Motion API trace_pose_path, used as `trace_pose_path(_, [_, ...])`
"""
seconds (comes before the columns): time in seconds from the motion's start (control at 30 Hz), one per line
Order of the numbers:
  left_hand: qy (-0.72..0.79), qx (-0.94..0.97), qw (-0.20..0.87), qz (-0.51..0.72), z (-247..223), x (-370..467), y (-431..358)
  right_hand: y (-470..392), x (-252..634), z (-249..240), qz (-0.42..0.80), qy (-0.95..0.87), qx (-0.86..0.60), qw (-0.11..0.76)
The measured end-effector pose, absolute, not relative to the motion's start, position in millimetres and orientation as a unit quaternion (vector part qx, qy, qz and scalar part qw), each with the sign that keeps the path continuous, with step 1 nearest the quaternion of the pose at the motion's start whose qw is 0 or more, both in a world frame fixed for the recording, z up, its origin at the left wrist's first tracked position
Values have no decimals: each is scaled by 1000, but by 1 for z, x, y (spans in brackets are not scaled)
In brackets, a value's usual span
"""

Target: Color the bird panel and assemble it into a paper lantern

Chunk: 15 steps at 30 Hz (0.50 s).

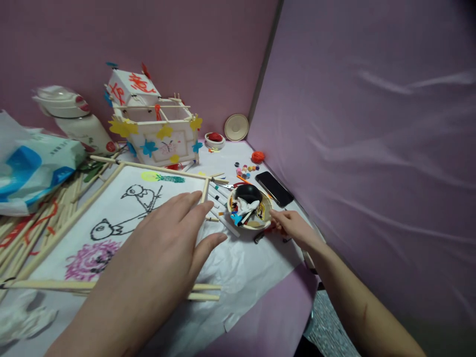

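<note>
- Left hand (169, 235) was spread loosely, palm down, with nothing seen in its grasp, above the framed drawing (128, 218); whether it touched could not be told.
- Right hand (292, 225) was closed, thumb and fingers gripping the right edge of the round bowl (231, 222).
- Nearest lay crumpled white tissue (26, 320), soft and creased.
- Slim, pale wooden sticks framed the drawing's smooth white sheet, which bore black-outlined birds and a scribbled purple patch.
- Wrinkled white sheeting (226, 267) covered the table just beside it.
- Over this, right of the drawing, was the pale, shallow bowl, holding a glossy black rounded thing (248, 192), crumpled white scraps (247, 207) and a blue piece (235, 218).
- Beyond stood a boxy stick-and-paper model (156, 139) with yellow and blue flowers.
- Farther back, a small dish (214, 145) held something red.
</note>
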<state>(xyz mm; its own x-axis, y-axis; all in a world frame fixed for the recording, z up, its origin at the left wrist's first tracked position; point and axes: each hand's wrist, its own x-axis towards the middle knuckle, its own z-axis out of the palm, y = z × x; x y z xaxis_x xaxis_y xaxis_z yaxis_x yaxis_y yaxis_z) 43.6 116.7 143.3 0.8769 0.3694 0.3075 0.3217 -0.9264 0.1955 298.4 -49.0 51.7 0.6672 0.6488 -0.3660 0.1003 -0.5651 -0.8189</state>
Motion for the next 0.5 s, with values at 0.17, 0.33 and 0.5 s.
trace_pose_path(0.17, [181, 966, 66, 171, 144, 43, 117, -27, 301, 54, 373, -214, -838, 337])
trace_pose_path(0.33, [179, 968, 67, 163, 145, 42, 118, -20, 319, 55, 423, -199, -806, 364])
trace_pose_path(0.5, [188, 967, 68, 158, 146, 43, 117, 15, 356, 77, 420, -174, -801, 390])
